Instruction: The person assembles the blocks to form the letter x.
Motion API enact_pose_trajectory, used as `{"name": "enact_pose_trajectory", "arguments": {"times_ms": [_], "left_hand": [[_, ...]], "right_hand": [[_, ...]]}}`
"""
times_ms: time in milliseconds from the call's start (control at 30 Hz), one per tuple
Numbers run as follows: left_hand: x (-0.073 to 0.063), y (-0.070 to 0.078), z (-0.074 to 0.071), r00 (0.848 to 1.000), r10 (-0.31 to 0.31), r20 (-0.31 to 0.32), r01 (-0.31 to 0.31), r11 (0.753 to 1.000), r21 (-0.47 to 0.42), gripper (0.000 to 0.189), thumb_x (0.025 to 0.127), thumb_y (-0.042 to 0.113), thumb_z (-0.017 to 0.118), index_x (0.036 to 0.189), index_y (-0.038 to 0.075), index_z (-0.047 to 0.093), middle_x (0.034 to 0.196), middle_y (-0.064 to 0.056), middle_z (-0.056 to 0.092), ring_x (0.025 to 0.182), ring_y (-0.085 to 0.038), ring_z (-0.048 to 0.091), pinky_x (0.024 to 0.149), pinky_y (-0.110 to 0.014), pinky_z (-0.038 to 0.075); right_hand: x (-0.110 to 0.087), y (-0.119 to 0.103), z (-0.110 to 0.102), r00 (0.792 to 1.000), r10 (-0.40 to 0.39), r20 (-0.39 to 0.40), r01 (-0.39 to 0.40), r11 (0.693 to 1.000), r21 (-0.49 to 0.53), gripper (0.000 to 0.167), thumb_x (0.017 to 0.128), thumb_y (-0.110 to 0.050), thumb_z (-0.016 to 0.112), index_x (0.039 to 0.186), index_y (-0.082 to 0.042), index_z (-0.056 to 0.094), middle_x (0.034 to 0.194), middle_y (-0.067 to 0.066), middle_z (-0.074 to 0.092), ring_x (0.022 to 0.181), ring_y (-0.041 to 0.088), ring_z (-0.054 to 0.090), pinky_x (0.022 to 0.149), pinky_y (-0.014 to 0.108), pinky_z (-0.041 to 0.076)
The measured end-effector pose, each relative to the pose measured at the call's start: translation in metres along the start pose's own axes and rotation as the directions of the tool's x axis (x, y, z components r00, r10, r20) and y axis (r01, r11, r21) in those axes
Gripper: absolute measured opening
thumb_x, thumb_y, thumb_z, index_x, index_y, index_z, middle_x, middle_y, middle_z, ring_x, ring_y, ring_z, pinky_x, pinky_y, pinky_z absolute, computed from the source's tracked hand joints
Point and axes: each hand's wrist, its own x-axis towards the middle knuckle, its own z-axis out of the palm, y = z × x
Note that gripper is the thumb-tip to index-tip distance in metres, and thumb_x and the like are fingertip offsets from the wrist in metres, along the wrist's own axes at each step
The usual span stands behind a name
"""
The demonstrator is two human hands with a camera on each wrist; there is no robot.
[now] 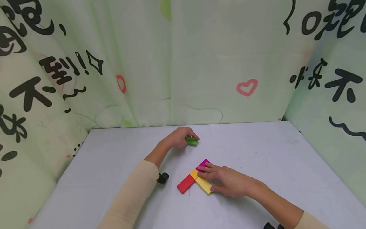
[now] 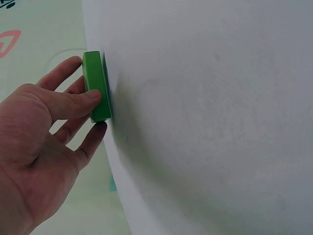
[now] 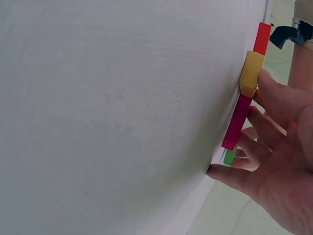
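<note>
My left hand, at the far part of the table, pinches a green block between thumb and fingers. Nearer the front, several flat blocks lie touching in an angled shape: a red block, a small orange block, a yellow block and a magenta block. Over these rests my right hand, fingers extended. Its thumb touches the yellow block's near end, while other fingertips lie on or beside the magenta and orange blocks. The right wrist view shows the thumb against the yellow block.
The white table carries the blocks. Behind it and at both sides hangs a pale green curtain with black writing and pink hearts. A black wrist camera sticks out from the left sleeve.
</note>
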Motion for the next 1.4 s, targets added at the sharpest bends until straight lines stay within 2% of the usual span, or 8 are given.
{"name": "enact_pose_trajectory", "arguments": {"times_ms": [200, 433, 600, 867, 1167, 1400], "left_hand": [[-0.006, 0.0, 0.0, 1.0, 0.005, 0.016, -0.005, 1.0, -0.007, 0.05, 0.092, -0.01, 0.058, 0.127, 0.021, 0.077, 0.128, -0.002, 0.069, 0.119, -0.022, 0.062, 0.101, -0.036, 0.055], [-0.016, 0.0, -0.002, 0.998, 0.056, 0.041, -0.056, 0.998, 0.003, 0.049, 0.091, -0.01, 0.058, 0.125, 0.02, 0.078, 0.126, -0.001, 0.07, 0.117, -0.022, 0.063, 0.1, -0.036, 0.055], [-0.023, 0.002, -0.001, 0.995, 0.07, 0.078, -0.069, 0.998, -0.007, 0.045, 0.093, -0.008, 0.062, 0.124, 0.021, 0.078, 0.125, 0.001, 0.07, 0.116, -0.02, 0.063, 0.1, -0.033, 0.055], [-0.036, 0.009, -0.003, 0.985, 0.103, 0.141, -0.101, 0.995, -0.022, 0.044, 0.093, -0.007, 0.064, 0.124, 0.02, 0.078, 0.124, 0.002, 0.071, 0.119, -0.016, 0.061, 0.101, -0.03, 0.054], [-0.046, 0.016, -0.005, 0.969, 0.142, 0.2, -0.14, 0.99, -0.025, 0.042, 0.094, -0.006, 0.065, 0.124, 0.019, 0.078, 0.122, 0.004, 0.071, 0.117, -0.013, 0.061, 0.099, -0.026, 0.053], [-0.054, 0.02, -0.004, 0.959, 0.15, 0.241, -0.147, 0.989, -0.029, 0.042, 0.094, -0.006, 0.065, 0.124, 0.02, 0.079, 0.122, 0.005, 0.072, 0.118, -0.011, 0.061, 0.099, -0.023, 0.053]], "right_hand": [[0.0, 0.001, 0.001, 1.0, -0.011, -0.007, 0.011, 1.0, -0.002, 0.061, 0.097, -0.017, 0.074, 0.154, -0.015, 0.052, 0.165, 0.0, 0.044, 0.156, 0.036, 0.032, 0.118, 0.057, 0.038], [0.0, 0.003, 0.001, 1.0, 0.003, -0.003, -0.003, 1.0, 0.002, 0.061, 0.097, -0.019, 0.074, 0.155, -0.018, 0.052, 0.165, -0.001, 0.044, 0.157, 0.035, 0.032, 0.118, 0.058, 0.038], [-0.001, 0.003, 0.001, 1.0, -0.012, -0.014, 0.012, 1.0, -0.004, 0.061, 0.097, -0.018, 0.073, 0.155, -0.017, 0.052, 0.164, -0.001, 0.045, 0.156, 0.034, 0.033, 0.118, 0.058, 0.038], [0.0, 0.003, 0.001, 1.0, -0.016, -0.008, 0.016, 1.0, -0.01, 0.062, 0.097, -0.02, 0.074, 0.155, -0.017, 0.052, 0.165, -0.001, 0.044, 0.156, 0.035, 0.032, 0.118, 0.058, 0.038], [0.0, 0.004, 0.001, 1.0, -0.004, -0.003, 0.004, 1.0, -0.004, 0.062, 0.097, -0.02, 0.074, 0.155, -0.017, 0.052, 0.165, -0.002, 0.043, 0.157, 0.035, 0.031, 0.117, 0.058, 0.039], [0.0, 0.004, 0.0, 1.0, -0.003, -0.003, 0.003, 1.0, -0.005, 0.062, 0.097, -0.02, 0.074, 0.155, -0.018, 0.052, 0.165, -0.001, 0.043, 0.157, 0.035, 0.031, 0.118, 0.059, 0.039]]}}
